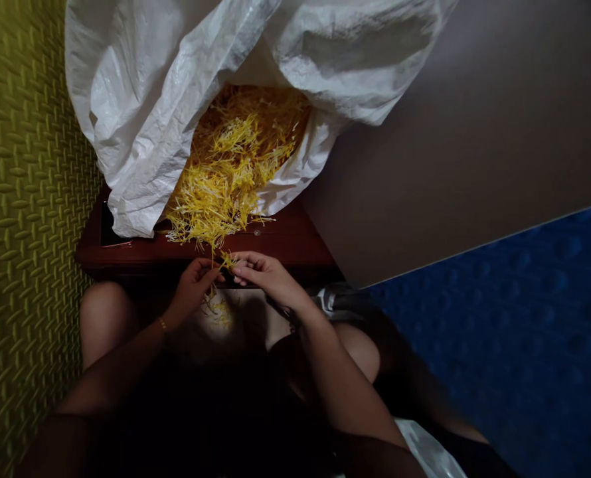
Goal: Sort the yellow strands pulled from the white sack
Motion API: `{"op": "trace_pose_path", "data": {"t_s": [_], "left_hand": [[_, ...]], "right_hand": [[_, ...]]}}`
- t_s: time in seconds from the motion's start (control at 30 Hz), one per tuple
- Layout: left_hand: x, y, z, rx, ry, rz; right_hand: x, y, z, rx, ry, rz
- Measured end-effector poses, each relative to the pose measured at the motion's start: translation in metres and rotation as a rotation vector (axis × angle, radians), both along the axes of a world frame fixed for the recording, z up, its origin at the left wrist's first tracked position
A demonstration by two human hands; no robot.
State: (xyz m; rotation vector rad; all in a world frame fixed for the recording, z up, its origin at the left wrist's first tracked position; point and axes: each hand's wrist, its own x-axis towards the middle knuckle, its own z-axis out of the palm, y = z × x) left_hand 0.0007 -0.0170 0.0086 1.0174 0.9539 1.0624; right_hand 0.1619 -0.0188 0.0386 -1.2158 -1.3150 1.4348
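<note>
Yellow plastic sprigs with thin, pale-tipped strands [220, 192] spill in a heap from the mouth of a white woven sack [146, 126]. In front of the heap, my left hand [196, 284] pinches a thin yellow sprig between thumb and fingers. My right hand [265, 275] has its fingers closed on a small yellow sprig [227, 261] close by. Both hands are near each other at the front edge of a dark red wooden surface [295, 232]. A few loose yellow strands [220, 312] lie below the hands, between my knees.
A yellow wall with a raised tread pattern [26, 199] stands close on the left. To the right is a large grey-brown panel [449, 146], with a blue bumpy mat [519, 318] beyond its edge. A dark flat object [113, 229] lies partly under the sack.
</note>
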Motion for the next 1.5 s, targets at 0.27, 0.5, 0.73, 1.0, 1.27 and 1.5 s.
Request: {"op": "trace_pose_path", "data": {"t_s": [0.27,0.5,0.73,1.0,1.27,1.5], "left_hand": [[0.001,-0.002,-0.003,-0.014,-0.020,-0.089],[0.000,-0.002,-0.003,-0.048,-0.034,-0.073],[0.003,-0.001,0.001,-0.013,0.010,-0.029],[0.005,-0.003,0.000,0.015,-0.031,-0.044],[0.002,-0.004,-0.004,0.017,-0.049,-0.020],[-0.003,-0.001,-0.005,0.009,-0.020,0.061]], "right_hand": [[-0.014,0.003,-0.011,0.029,0.105,-0.124],[-0.005,0.007,-0.013,0.167,0.007,-0.171],[0.006,0.012,-0.010,0.672,-0.552,-0.440],[0.011,0.010,-0.009,0.766,-0.785,-0.485],[0.020,0.009,-0.006,0.539,-0.540,-0.461],[0.073,0.007,-0.006,0.050,-0.423,-0.060]]}}
